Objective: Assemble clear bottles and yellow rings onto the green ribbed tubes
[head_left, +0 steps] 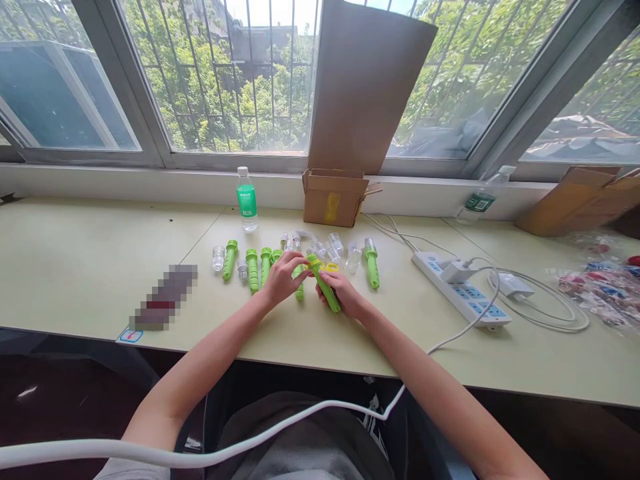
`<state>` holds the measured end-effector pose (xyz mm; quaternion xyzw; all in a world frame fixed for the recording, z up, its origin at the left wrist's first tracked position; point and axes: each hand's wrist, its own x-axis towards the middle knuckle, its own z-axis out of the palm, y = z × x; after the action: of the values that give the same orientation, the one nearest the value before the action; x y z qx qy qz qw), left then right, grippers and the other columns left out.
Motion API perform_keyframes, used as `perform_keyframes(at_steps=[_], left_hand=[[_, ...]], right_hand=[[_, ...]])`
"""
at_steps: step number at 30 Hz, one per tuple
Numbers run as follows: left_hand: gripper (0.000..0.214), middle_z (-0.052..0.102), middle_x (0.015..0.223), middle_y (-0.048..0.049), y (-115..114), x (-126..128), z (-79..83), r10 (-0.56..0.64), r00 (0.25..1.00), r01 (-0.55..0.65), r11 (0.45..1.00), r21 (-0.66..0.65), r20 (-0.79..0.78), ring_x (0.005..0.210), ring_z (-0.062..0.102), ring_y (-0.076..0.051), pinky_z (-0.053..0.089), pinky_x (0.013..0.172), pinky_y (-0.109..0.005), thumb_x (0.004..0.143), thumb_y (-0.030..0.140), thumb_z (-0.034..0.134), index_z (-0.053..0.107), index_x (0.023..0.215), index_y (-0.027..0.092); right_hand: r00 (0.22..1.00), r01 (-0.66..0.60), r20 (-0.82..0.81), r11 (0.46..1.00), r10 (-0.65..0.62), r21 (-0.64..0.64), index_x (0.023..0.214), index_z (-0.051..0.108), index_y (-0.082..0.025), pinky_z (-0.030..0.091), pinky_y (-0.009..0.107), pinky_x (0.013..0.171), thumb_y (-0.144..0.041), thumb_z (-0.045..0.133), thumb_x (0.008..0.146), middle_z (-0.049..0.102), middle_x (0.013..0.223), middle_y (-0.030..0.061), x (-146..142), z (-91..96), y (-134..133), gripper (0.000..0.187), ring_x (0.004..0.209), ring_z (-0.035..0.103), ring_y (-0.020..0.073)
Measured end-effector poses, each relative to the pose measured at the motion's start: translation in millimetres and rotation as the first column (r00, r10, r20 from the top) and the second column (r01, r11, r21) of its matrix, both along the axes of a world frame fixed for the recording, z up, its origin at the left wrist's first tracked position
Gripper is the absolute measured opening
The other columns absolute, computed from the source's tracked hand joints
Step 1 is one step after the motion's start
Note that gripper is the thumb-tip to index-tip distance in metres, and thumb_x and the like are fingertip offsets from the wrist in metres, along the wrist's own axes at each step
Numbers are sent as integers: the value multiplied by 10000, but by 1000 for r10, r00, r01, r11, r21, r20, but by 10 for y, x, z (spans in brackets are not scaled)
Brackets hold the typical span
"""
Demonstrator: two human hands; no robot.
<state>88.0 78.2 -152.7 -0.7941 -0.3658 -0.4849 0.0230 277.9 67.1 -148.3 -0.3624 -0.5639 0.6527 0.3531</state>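
Observation:
My right hand [344, 293] is closed around a green plastic handle [327, 293], held slanted above the table with its ribbed end up and to the left. At that ribbed end, the fingers of my left hand [286, 275] are pinched; any small piece between them is hidden. Several similar green handles lie near my left hand, among them one handle [252, 270] and another handle [229, 260] farther left. To the right lies a green handle with a clear cap [371, 263]. Yellow rings [331, 267] and loose clear plastic caps [335, 245] lie just beyond my hands.
A water bottle [247, 203] and a small cardboard box [333, 200] stand at the back. On the right are a white power strip [463, 290] with cables, another bottle [480, 200] and plastic-bagged items [603, 290]. A white cable [260, 441] crosses before my body.

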Motion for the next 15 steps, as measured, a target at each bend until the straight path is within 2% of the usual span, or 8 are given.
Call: perform_keyframes(at_steps=[6, 15], left_hand=[[102, 594, 977, -60, 36, -19, -42, -4, 1000, 4, 1000, -17, -4, 949, 588, -182, 520, 820, -351, 840, 236, 588, 610, 933, 199], [90, 598, 954, -54, 36, -19, -59, 3, 1000, -3, 999, 35, -8, 928, 592, -174, 521, 800, -334, 842, 241, 587, 597, 919, 195]], right_hand=[[1000, 17, 3, 1000, -17, 0, 1024, 605, -177, 392, 239, 415, -563, 562, 785, 562, 584, -2, 2, -13, 1, 456, 448, 484, 116], [1000, -7, -7, 1000, 7, 26, 1062, 592, -160, 382, 231, 406, -535, 539, 814, 558, 586, -5, 8, -16, -6, 453, 440, 481, 111]])
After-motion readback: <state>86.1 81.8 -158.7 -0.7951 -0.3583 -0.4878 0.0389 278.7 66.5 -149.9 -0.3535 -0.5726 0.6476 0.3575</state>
